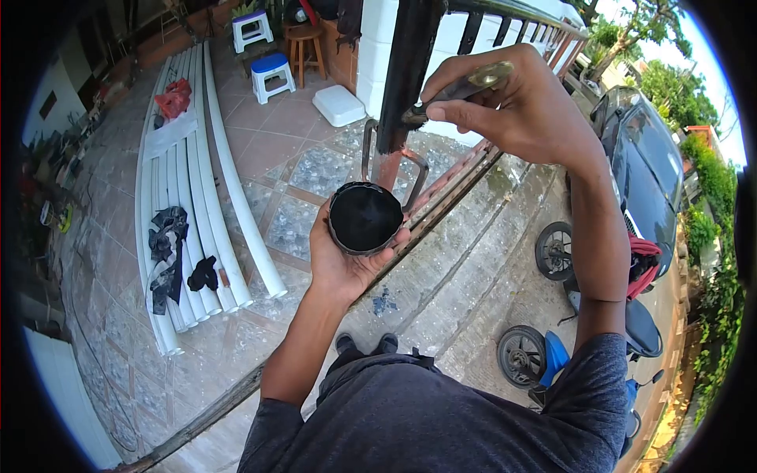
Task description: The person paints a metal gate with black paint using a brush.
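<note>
My left hand (347,272) holds a round cup of black paint (365,217) from below, its fingers curled around the side. In my right hand (528,110) is a paintbrush (485,77), gripped by the handle between thumb and fingers. Its dark bristles touch or nearly touch a metal post (404,67) just above the cup. Wet-looking black covers the upper post, while a reddish-brown stretch (385,168) shows lower down. Bent metal handles (418,180) stick out on both sides of the post near the cup's rim.
Long white pipes (201,173) lie on the tiles at left, with black plastic bags (167,236) and a red bag (174,99) on them. Two stools (273,76) stand behind. A railing (505,30) runs back right, near a motorbike (556,355) and a dark car (643,150).
</note>
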### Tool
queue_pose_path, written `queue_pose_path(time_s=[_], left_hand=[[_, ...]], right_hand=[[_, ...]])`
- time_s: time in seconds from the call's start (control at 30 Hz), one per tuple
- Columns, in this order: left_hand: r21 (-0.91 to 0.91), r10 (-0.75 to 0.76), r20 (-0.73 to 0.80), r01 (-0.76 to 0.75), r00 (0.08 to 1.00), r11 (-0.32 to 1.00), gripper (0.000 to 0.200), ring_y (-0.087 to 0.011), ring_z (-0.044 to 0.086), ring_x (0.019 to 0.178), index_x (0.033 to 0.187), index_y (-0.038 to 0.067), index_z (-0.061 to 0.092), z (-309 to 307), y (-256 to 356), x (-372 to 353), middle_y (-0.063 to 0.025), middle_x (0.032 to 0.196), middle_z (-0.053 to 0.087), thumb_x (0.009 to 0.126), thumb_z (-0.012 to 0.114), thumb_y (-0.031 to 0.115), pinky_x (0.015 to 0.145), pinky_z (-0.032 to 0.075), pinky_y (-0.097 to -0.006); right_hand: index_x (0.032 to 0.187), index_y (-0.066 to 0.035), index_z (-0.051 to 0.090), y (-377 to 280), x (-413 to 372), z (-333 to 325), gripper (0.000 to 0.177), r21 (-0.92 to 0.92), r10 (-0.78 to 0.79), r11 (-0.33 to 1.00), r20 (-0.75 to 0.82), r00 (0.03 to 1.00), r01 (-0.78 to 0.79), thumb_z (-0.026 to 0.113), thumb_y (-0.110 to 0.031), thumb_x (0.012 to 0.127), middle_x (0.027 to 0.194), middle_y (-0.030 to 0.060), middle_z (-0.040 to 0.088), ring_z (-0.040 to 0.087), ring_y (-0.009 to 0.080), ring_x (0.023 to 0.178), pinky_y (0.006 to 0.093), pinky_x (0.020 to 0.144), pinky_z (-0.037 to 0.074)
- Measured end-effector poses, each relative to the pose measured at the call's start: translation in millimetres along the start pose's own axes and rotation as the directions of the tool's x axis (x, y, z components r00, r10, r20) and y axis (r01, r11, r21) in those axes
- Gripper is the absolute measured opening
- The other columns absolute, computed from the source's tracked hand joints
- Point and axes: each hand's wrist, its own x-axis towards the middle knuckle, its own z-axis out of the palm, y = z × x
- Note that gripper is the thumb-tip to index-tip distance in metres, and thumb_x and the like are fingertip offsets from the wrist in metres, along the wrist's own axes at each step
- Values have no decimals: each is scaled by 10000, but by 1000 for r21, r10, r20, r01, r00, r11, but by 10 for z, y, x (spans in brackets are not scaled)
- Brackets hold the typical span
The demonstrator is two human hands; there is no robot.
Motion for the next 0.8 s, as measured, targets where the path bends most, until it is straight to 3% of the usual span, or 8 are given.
queue_pose_path(time_s=[0.1, 0.3, 0.4, 0.5, 0.6, 0.63, 0.73, 0.8], left_hand=[[11, -16, -8, 16, 1000, 1000, 694, -436, 698, 866, 1253, -57, 533, 43, 34, 1, -310, 1049, 647, 980, 290, 533, 589, 659, -410], [30, -36, 16, 35, 999, 999, 689, -439, 698, 856, 1237, -66, 544, 40, 123, 34, -298, 1018, 660, 980, 287, 520, 591, 661, -412], [-23, -103, 84, 105, 991, 994, 680, -454, 678, 928, 1280, -60, 527, -40, 179, 75, -279, 1155, 621, 977, 331, 516, 656, 659, -444], [25, -70, -23, 71, 997, 997, 685, -424, 700, 874, 1271, -39, 529, 111, 169, 52, -280, 1052, 656, 985, 281, 531, 601, 662, -412], [39, -75, 63, 73, 995, 997, 678, -410, 704, 879, 1295, -25, 513, 169, 160, 67, -264, 1063, 657, 989, 282, 534, 595, 662, -397], [44, -85, 63, 82, 994, 996, 677, -406, 705, 878, 1302, -21, 509, 195, 156, 76, -260, 1062, 659, 990, 281, 534, 592, 662, -391], [21, -118, 69, 117, 991, 993, 687, -432, 691, 893, 1306, -31, 501, 188, 165, 104, -274, 1078, 643, 983, 294, 540, 606, 660, -404], [-37, -135, 104, 140, 985, 989, 714, -497, 661, 923, 1288, -63, 500, 110, 177, 148, -317, 1113, 604, 965, 321, 549, 644, 657, -454]], right_hand=[[950, -49, 714, 65, 112, -91, 142, 50, 58, 997, -57, 997, -55, 725, -176, 889, 768, 61, 680, 634, 130, 605, 266, 535, 497], [950, -11, 715, -100, 200, -936, 145, 3, -197, 975, -466, 862, 224, 697, -139, 885, 729, 94, 700, 656, 129, 566, 228, 491, 536], [991, -12, 694, -204, -142, -905, 174, 36, -56, 996, -447, 893, 80, 728, -148, 889, 782, 61, 691, 668, 121, 650, 247, 565, 542], [971, 9, 696, -486, -75, -497, 135, 150, 37, 989, -282, 959, 6, 721, -85, 877, 859, 88, 684, 676, 146, 687, 274, 592, 563], [931, -13, 709, -298, 119, -155, 101, 39, -99, 994, -135, 986, 105, 715, -82, 857, 857, 73, 699, 672, 136, 703, 264, 628, 549], [946, -9, 700, -189, 174, -97, 109, -136, -215, 971, -132, 968, 197, 713, -76, 861, 850, 80, 695, 660, 137, 690, 263, 626, 540], [966, -15, 697, -245, 191, -258, 121, 0, 81, 997, -209, 975, -83, 714, -86, 870, 855, 79, 703, 673, 138, 699, 273, 616, 540], [1039, -27, 702, -304, 76, -367, 184, 107, 91, 992, -313, 946, -60, 720, -138, 894, 775, 49, 693, 675, 114, 634, 228, 562, 547]])
